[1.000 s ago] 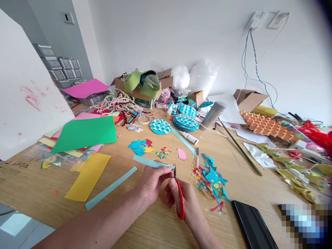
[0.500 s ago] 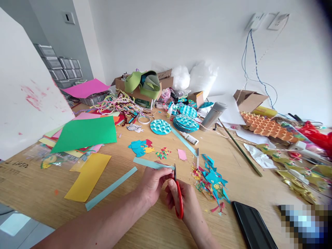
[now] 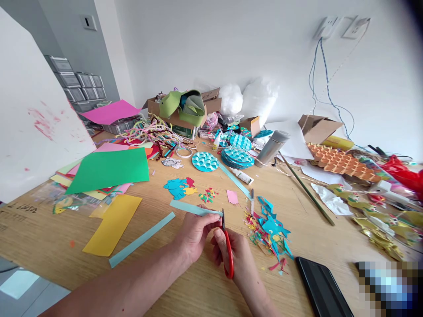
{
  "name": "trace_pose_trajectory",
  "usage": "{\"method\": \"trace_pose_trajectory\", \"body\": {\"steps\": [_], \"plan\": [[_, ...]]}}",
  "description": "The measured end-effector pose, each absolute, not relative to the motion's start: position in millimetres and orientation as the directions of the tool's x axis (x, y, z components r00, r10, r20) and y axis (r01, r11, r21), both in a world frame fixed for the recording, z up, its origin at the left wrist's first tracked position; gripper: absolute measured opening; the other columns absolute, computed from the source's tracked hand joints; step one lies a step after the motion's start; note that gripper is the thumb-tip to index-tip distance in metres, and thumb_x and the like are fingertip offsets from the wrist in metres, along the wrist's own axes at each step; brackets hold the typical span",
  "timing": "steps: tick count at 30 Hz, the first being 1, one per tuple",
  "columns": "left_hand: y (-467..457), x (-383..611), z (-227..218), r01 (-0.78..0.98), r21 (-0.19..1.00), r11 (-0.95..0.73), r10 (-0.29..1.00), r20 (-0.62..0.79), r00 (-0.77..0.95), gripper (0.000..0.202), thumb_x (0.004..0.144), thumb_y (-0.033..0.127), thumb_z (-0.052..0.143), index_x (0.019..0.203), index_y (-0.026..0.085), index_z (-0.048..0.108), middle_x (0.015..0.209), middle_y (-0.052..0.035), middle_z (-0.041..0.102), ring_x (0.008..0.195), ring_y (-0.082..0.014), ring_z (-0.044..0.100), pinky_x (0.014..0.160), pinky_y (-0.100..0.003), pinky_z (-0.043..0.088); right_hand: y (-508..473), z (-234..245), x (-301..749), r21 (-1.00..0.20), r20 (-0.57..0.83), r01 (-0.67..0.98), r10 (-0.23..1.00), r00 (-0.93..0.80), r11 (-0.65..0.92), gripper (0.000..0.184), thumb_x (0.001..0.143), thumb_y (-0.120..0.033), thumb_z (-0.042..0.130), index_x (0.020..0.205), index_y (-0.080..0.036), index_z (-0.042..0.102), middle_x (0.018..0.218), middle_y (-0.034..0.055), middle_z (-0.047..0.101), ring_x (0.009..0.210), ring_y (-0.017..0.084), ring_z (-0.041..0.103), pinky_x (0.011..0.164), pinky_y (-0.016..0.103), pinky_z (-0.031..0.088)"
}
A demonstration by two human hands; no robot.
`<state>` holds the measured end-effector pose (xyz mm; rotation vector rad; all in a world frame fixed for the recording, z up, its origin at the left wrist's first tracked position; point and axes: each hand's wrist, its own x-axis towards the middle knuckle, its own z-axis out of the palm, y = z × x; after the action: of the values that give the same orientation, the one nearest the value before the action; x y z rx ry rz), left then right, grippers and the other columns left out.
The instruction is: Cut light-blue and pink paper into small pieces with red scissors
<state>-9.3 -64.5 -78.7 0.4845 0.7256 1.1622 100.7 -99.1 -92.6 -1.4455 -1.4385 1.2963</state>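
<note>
My left hand pinches a light blue paper strip near its right end, thumb on top. In my right hand is a pair of red-handled scissors, blades pointing up and away from me at the strip's right end. Whether the blades are fully closed is too small to tell. A second light blue strip lies flat on the table, left of my hands. Beyond them are blue, red and yellow paper fish, a heap of tiny paper bits and a pink paper piece.
Blue paper scraps and a craft knife lie to the right, near a black phone. Coloured paper sheets are stacked left. Round blue scale-patterned discs, a glue bottle and a silver flask stand farther back.
Both hands, the scissors and the paper strip keep practically the same position. Only a very slight shift of the camera's view shows.
</note>
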Motion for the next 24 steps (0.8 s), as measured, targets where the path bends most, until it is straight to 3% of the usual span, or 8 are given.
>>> {"method": "trace_pose_trajectory", "body": {"steps": [7, 24], "plan": [[-64.7, -9.6, -77.2, -0.641, 0.683, 0.35, 0.937, -0.256, 0.238, 0.017, 0.058, 0.021, 0.071, 0.06, 0.015, 0.055, 0.059, 0.0002, 0.056, 0.053, -0.0116, 0.05, 0.046, -0.024, 0.035, -99.6, -90.3, 99.1, -0.949, -0.194, 0.271, 0.976, -0.094, -0.163, 0.056, 0.077, -0.073, 0.046, 0.062, -0.019, 0.045, 0.038, -0.0022, 0.048, 0.034, 0.01, 0.044, 0.035, 0.019, 0.03], [-64.3, -10.5, -74.9, -0.591, 0.762, 0.264, 0.965, -0.214, 0.155, 0.019, 0.06, 0.016, 0.069, 0.066, 0.017, 0.052, 0.057, 0.0022, 0.055, 0.057, -0.0105, 0.05, 0.055, -0.022, 0.037, -100.5, -92.0, 99.3, -0.945, -0.211, 0.274, 0.973, -0.093, -0.179, 0.058, 0.076, -0.075, 0.047, 0.064, -0.018, 0.048, 0.04, -0.0014, 0.05, 0.034, 0.01, 0.044, 0.035, 0.019, 0.03]]}}
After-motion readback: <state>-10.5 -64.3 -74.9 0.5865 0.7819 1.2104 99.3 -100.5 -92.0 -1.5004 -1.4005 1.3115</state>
